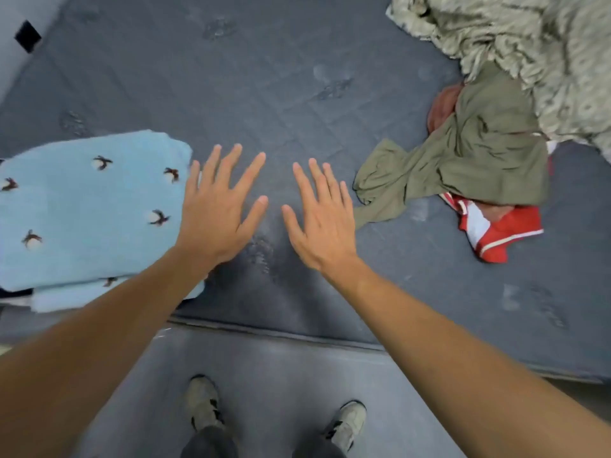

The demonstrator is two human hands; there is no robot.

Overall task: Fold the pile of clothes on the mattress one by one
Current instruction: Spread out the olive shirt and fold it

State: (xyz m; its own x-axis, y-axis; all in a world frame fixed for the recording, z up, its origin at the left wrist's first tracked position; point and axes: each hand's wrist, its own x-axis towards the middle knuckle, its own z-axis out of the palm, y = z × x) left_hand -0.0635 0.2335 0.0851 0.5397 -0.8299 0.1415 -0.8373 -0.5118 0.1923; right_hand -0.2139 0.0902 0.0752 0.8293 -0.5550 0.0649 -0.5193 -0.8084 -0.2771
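Unfolded pile sits far right on the mattress (264, 94): olive garment (469, 160) over a red-and-white one (502, 233). Folded blue bird-print sweater (89, 209) lies left. Left hand (218, 209) and right hand (320, 219) hover between, fingers spread, holding nothing.

A dark grey mattress (297, 77) with matt, quilted fabric. A folded pale-blue garment (89, 209) looks soft and fuzzy (possibly knit, the view is blurred). A crumpled olive garment (479, 153) of thin, smooth cloth. A beige blanket (529, 44), shaggy and textured. Red-and-white cloth (496, 236), smooth.
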